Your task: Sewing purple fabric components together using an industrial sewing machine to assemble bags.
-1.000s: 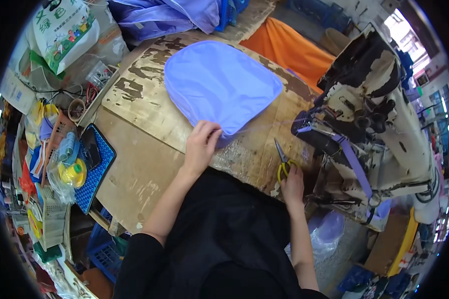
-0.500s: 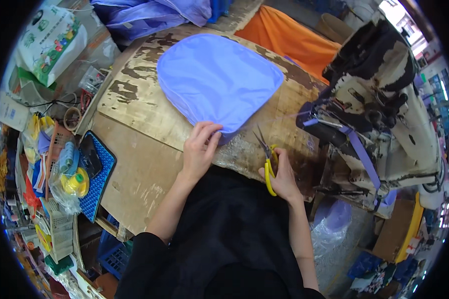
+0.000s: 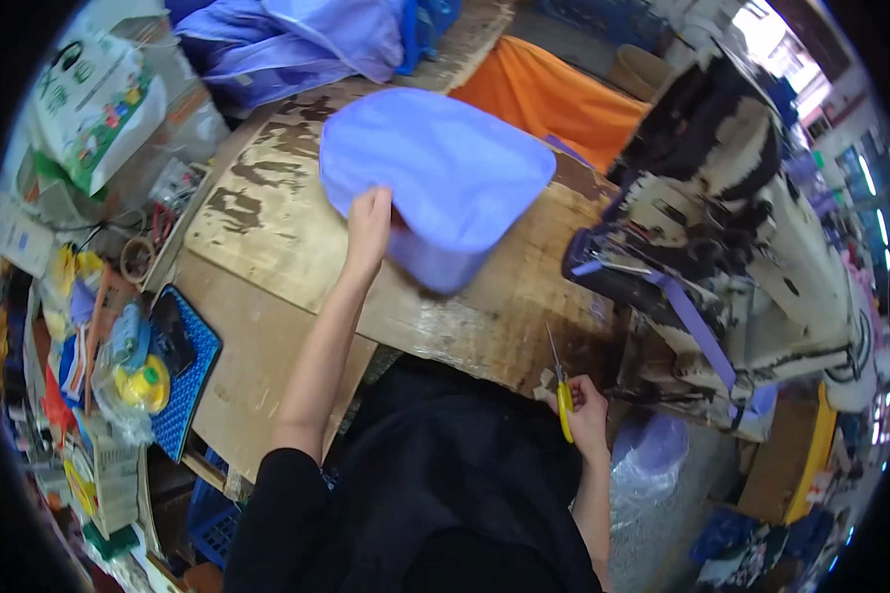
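Head view: the two hands were well apart, each clamped on its own thing. The left hand [image 3: 370,227] had its fingers pinched on the near-left rim of a purple fabric piece [image 3: 440,163], which sat around the middle of the worn wooden desk [image 3: 267,331], toward the far edge. Its rounded panel faced up and its side wall showed toward the near edge; couldn't tell if any of it was lifted. The right hand [image 3: 588,410] gripped yellow-handled scissors [image 3: 564,397] by the desk's near right corner, blades pointing toward the far edge. A chipped sewing machine [image 3: 776,252] took up the right edge, a purple strip [image 3: 702,321] dangling off it. Some orange cloth [image 3: 554,94] lay past the far edge, and a blue textured mat [image 3: 193,371] was over at the left edge.
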